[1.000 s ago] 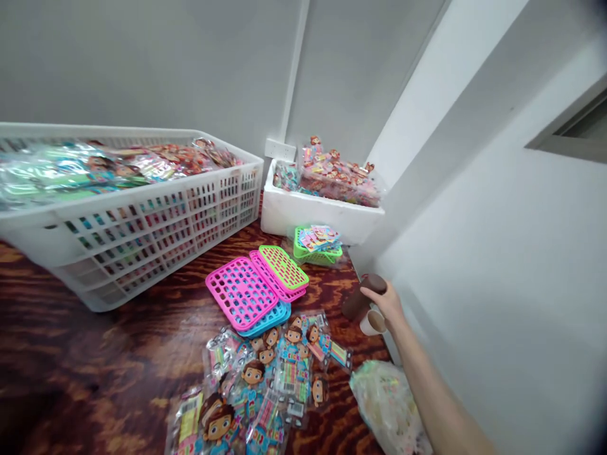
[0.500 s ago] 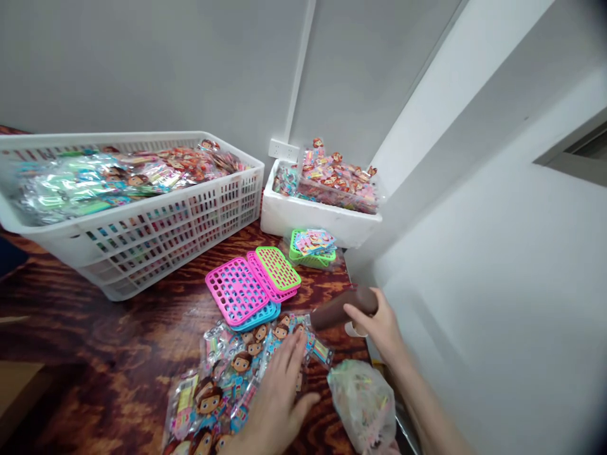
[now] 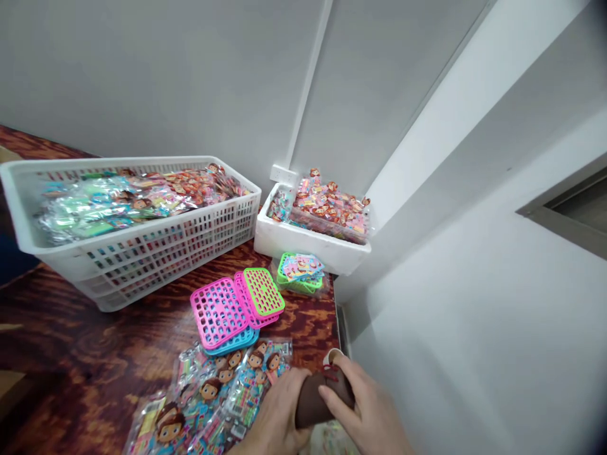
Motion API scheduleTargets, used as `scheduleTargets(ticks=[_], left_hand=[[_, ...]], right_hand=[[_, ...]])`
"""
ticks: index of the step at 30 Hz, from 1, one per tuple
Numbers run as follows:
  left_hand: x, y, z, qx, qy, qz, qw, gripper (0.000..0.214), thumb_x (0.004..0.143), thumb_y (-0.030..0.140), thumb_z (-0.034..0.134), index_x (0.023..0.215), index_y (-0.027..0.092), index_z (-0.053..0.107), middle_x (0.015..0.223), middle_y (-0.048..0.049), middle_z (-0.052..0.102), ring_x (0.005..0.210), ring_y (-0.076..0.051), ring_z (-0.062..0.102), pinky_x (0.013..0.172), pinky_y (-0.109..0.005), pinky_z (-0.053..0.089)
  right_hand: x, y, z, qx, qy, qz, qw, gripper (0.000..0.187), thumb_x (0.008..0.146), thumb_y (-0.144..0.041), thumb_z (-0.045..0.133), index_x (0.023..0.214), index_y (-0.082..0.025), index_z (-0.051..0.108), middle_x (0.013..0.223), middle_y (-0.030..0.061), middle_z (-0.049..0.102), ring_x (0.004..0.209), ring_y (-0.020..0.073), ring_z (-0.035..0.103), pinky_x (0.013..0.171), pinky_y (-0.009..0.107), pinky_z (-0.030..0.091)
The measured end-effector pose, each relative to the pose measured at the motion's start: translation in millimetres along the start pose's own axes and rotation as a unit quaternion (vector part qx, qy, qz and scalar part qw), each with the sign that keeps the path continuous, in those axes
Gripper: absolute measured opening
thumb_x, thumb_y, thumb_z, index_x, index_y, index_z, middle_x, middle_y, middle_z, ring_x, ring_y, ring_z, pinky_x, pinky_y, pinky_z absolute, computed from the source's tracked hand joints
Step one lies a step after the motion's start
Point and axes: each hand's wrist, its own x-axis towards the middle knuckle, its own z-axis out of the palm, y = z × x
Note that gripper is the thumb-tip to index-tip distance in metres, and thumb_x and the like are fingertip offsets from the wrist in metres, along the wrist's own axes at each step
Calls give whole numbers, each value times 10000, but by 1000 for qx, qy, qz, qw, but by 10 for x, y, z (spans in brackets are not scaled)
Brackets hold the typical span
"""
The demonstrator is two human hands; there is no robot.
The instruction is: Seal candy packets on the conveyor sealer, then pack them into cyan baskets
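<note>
A dark brown cylinder [image 3: 313, 401] is between my two hands near the table's right edge; its exact kind is unclear. My left hand [image 3: 277, 411] is closed against its left end. Around its right part curl the fingers of my right hand [image 3: 365, 404]. A whitish loop [image 3: 332, 357] and a dark red bit show at the cylinder's upper side. Clear packets with cartoon figures [image 3: 208, 392] lie spread to the left of my left hand. Below the cylinder, a translucent plastic bag [image 3: 334, 439] is mostly hidden.
A large white crate [image 3: 156, 237] full of packets stands at the left. Behind, a white foam box [image 3: 308, 243] holds more packets. Pink, green and blue plastic grids [image 3: 220, 309] and a small green basket [image 3: 301, 284] with cards lie on the wooden table [image 3: 114, 354]. A wall [image 3: 450, 316] rises at right.
My right hand has brought the brown cylinder closer and turned it. My left hand has left the packets and now grips it too. The camera view has shifted.
</note>
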Motion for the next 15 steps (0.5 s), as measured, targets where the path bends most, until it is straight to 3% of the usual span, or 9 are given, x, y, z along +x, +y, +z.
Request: scheduleTargets(ticks=[3, 5, 7, 9, 10, 12, 15], left_hand=[[177, 152, -282, -121, -114, -67, 984, 597, 631, 127, 699, 1193, 230, 527, 1077, -34, 662, 912, -201, 636, 769, -274, 520], [248, 172, -440, -163, -165, -99, 968, 577, 631, 171, 737, 1172, 226, 543, 1060, -19, 659, 889, -191, 622, 746, -259, 500], [291, 145, -550, -167, -176, -104, 965, 591, 643, 211, 750, 1193, 217, 533, 1097, -32, 647, 937, -207, 609, 793, -281, 489], [325, 113, -624, -142, -170, -87, 971, 587, 665, 214, 731, 1212, 208, 520, 1132, -55, 630, 988, -227, 595, 842, -312, 475], [345, 107, -655, -122, -168, -74, 975, 572, 671, 201, 717, 1209, 208, 522, 1131, -61, 625, 995, -232, 591, 851, -324, 467], [399, 120, -721, -81, -163, -41, 982, 550, 680, 164, 683, 1204, 211, 526, 1136, -68, 617, 1010, -239, 580, 870, -344, 450], [532, 167, -822, -42, -181, 6, 983, 536, 683, 142, 662, 1198, 223, 536, 1138, -63, 622, 1017, -244, 571, 884, -353, 433]], right_hand=[[34, -102, -249, 73, -121, -26, 990, 346, 821, -381, 636, 1161, -315, 647, 1126, 65, 643, 1011, 222, 655, 852, 324, 544], [19, -179, -364, 133, -176, -34, 975, 314, 854, -312, 584, 1156, -345, 663, 1299, 67, 577, 1211, 233, 569, 1002, 387, 486], [-8, -256, -394, 168, -173, -20, 970, 396, 837, -314, 609, 1227, -373, 637, 1458, 51, 471, 1353, 267, 451, 1088, 470, 409], [-27, -332, -340, 166, -116, 22, 979, 590, 789, -386, 679, 1362, -373, 538, 1516, 60, 414, 1391, 306, 400, 1097, 514, 389], [-28, -366, -294, 152, -79, 54, 984, 647, 782, -432, 685, 1398, -357, 501, 1496, 75, 442, 1368, 317, 428, 1080, 512, 406], [-11, -416, -206, 111, -38, 129, 985, 550, 834, -499, 605, 1348, -314, 548, 1324, 95, 598, 1214, 313, 564, 985, 470, 477], [32, -445, -195, 87, -84, 196, 973, 333, 882, -493, 521, 1089, -267, 650, 897, 36, 693, 836, 241, 651, 766, 360, 516]])
